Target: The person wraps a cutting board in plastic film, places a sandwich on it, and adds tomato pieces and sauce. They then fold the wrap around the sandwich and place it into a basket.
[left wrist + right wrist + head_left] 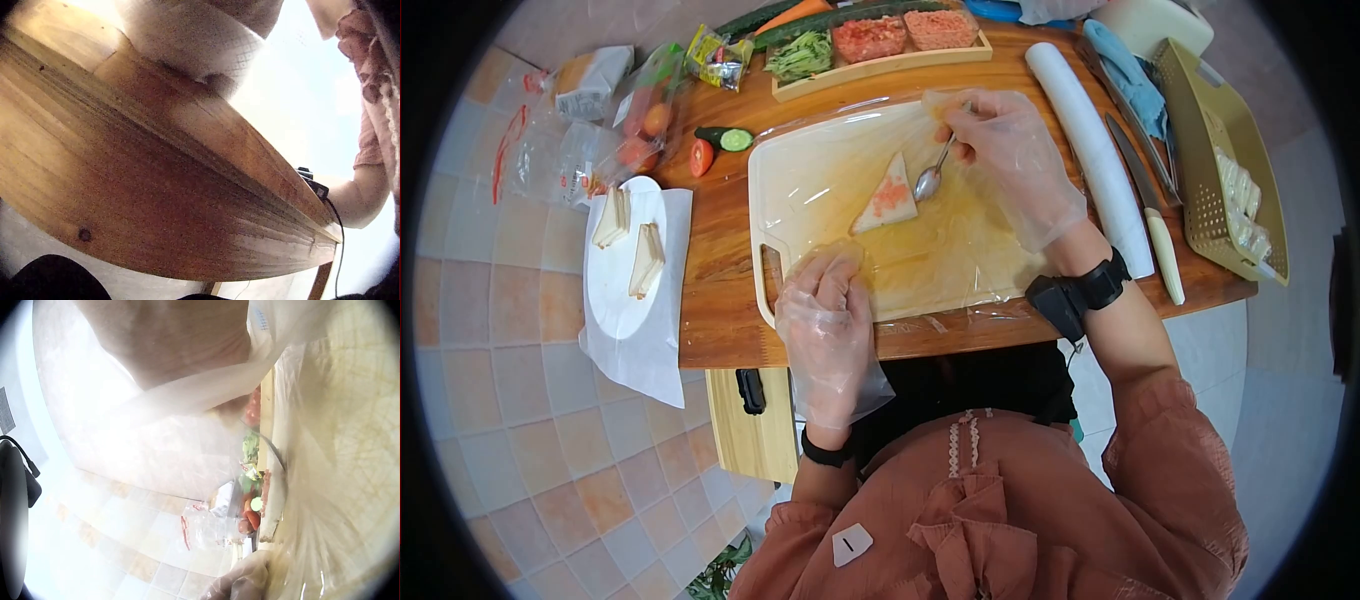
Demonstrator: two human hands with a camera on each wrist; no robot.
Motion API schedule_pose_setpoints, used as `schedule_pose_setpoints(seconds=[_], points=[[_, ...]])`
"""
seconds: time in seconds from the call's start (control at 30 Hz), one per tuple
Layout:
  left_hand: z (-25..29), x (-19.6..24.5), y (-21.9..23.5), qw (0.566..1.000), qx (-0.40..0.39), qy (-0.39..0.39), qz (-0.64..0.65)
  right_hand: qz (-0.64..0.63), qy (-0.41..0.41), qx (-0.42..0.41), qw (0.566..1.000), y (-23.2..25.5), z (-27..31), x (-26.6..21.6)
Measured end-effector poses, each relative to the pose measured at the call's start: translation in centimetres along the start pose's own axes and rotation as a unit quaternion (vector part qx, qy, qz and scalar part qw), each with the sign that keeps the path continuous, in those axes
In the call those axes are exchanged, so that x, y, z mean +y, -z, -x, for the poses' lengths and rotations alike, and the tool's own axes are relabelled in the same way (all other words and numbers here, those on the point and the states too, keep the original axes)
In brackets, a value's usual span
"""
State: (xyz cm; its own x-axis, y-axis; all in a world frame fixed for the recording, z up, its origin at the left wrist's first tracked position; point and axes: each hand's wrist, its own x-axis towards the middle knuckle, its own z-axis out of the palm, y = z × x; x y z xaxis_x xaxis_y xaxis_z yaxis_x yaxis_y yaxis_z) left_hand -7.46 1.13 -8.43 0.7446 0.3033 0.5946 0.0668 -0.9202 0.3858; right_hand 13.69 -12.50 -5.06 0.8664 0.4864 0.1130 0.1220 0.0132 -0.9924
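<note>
On the cream cutting board (pixel 820 150), covered with clear film, lies a triangle of white bread (pixel 887 200) with a patch of finely chopped pink-orange filling (pixel 892 196) on it. My right hand (pixel 1015 150), in a clear plastic glove, grips a metal spoon (pixel 930 182) by its handle. The spoon's bowl points down, right beside the bread's right edge. My left hand (pixel 828 310), gloved too, rests at the board's front left corner with its fingers extended toward the bread and holds nothing visible. The left wrist view mostly shows the table's wooden edge (pixel 156 175).
A wooden tray (pixel 890 72) at the back bears shredded cucumber and two chopped fillings. Sandwich triangles (pixel 647 260) sit on a white plate (pixel 605 300) at left. At right lie a white roll (pixel 1090 155), a knife (pixel 1150 210) and a perforated basket (pixel 1200 110). Cut vegetables (pixel 718 140) lie behind the board.
</note>
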Motion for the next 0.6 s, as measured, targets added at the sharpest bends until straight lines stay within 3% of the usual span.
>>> schedule_pose_setpoints(seconds=[0.6], points=[[0.10, -0.04, -0.09, 1.000, 0.000, 0.007, -0.006, 0.047, -0.010, -0.005, 0.999, 0.07, -0.14, -0.11]])
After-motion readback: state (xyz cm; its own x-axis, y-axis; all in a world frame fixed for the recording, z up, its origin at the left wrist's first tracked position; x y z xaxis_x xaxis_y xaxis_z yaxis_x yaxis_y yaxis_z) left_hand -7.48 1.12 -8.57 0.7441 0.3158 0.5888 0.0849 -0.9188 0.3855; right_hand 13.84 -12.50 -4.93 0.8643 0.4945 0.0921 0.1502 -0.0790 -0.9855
